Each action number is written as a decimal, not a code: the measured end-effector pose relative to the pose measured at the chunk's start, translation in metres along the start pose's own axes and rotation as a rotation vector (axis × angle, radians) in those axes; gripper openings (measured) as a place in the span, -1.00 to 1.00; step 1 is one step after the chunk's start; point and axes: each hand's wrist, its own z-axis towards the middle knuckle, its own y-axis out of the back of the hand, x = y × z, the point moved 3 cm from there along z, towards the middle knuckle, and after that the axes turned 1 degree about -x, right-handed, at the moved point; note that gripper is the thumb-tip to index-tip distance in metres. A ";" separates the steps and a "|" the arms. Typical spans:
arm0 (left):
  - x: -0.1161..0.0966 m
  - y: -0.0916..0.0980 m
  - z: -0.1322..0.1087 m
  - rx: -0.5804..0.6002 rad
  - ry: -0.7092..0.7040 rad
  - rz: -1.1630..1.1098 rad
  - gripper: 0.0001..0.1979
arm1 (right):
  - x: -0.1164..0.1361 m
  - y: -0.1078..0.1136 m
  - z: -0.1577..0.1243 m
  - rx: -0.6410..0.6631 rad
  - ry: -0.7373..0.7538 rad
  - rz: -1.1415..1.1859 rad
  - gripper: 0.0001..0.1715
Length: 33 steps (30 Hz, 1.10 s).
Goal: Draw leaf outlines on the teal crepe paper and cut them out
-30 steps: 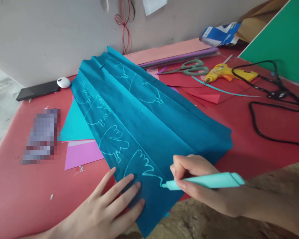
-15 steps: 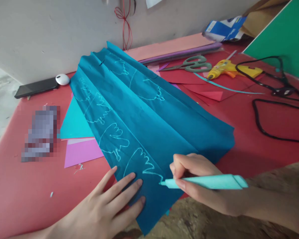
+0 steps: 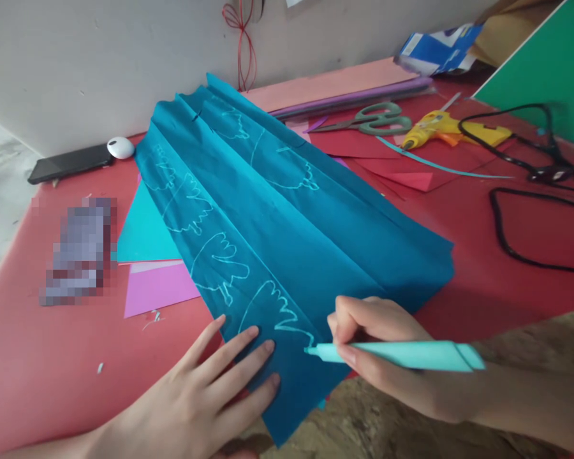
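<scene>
A large creased sheet of blue paper (image 3: 277, 210) lies slantwise over the red table, its near corner jutting past the edge. Light outlines with scalloped, wing-like edges run down its left strip, and more appear near its far end. My left hand (image 3: 196, 389) rests flat with spread fingers on the sheet's lower left edge. Pinched in my right hand (image 3: 377, 338) is a mint-green highlighter (image 3: 411, 354), its tip touching the paper at the end of the nearest outline.
Scissors (image 3: 377, 120), a yellow glue gun (image 3: 430, 132) and a black cord (image 3: 500, 236) lie on the right. Turquoise (image 3: 143, 229) and purple paper (image 3: 157, 291) stick out at left. A black phone (image 3: 71, 164) and white mouse-like object (image 3: 120, 148) sit by the wall.
The highlighter's tip has shifted very slightly left and down at the line's end, and its barrel has tilted a little. My left hand stays put; the view has moved slightly.
</scene>
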 end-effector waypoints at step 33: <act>-0.002 -0.006 -0.003 -0.037 0.051 -0.045 -0.58 | 0.008 -0.002 0.003 0.101 -0.044 -0.006 -0.82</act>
